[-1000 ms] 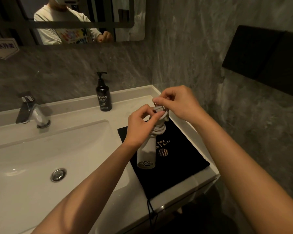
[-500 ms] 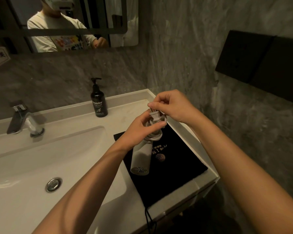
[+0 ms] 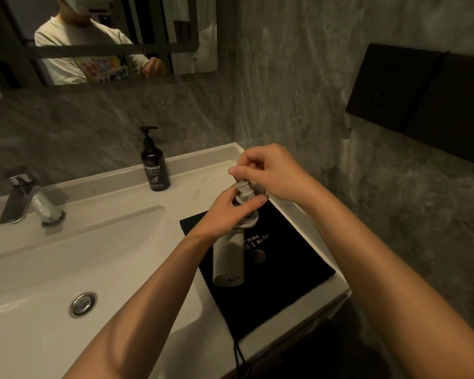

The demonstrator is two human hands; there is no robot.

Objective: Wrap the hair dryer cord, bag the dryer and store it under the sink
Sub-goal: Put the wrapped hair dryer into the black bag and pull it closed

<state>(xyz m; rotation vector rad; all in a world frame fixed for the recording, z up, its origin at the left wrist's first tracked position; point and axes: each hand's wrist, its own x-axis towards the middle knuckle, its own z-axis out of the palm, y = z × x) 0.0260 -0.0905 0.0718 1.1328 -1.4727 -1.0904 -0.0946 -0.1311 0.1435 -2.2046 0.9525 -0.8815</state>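
A white hair dryer (image 3: pixel 228 258) hangs barrel-down over a flat black drawstring bag (image 3: pixel 274 285) that lies on the counter right of the basin. My left hand (image 3: pixel 225 212) grips the dryer's handle, where pale cord (image 3: pixel 248 218) is coiled in loops. My right hand (image 3: pixel 268 173) pinches the cord's end, with the plug (image 3: pixel 242 188), just above the coils. The bag's black drawstring (image 3: pixel 240 359) dangles over the counter's front edge.
A white sink (image 3: pixel 74 269) fills the left, with a chrome faucet (image 3: pixel 30 199) and a drain (image 3: pixel 83 303). A dark hand-wash pump bottle (image 3: pixel 154 166) stands at the back. A mirror (image 3: pixel 101 36) hangs above; a dark panel (image 3: pixel 422 97) is on the right wall.
Both hands and the dryer stay together over the bag. My right hand has shifted the cord end slightly over the coils.
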